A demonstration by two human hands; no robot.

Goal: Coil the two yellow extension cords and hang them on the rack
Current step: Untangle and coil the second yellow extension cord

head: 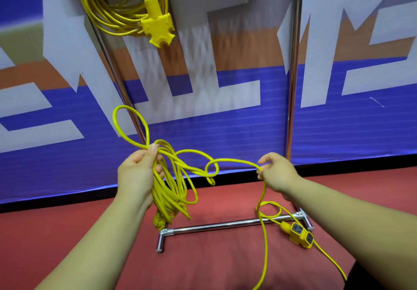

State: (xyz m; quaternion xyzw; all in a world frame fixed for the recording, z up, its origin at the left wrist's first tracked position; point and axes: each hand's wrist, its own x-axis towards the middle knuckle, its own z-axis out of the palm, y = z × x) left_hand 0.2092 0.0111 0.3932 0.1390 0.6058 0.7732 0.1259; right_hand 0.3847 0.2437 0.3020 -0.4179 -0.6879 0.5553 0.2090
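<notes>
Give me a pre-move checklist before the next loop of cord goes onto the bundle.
1. Left hand grip on the bundle of loops: ok.
2. Right hand grip on the free cord: ok.
3. Cord between the hands free of kinks: not ok, small twist.
4. Socket end clear of the rack base bar: not ok, cord crosses it.
5. First cord hung: ok.

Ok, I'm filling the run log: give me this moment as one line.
first cord: coiled, on rack | second cord: part-coiled | left hand: holds coil | right hand: feeding strand | socket end: on floor
</notes>
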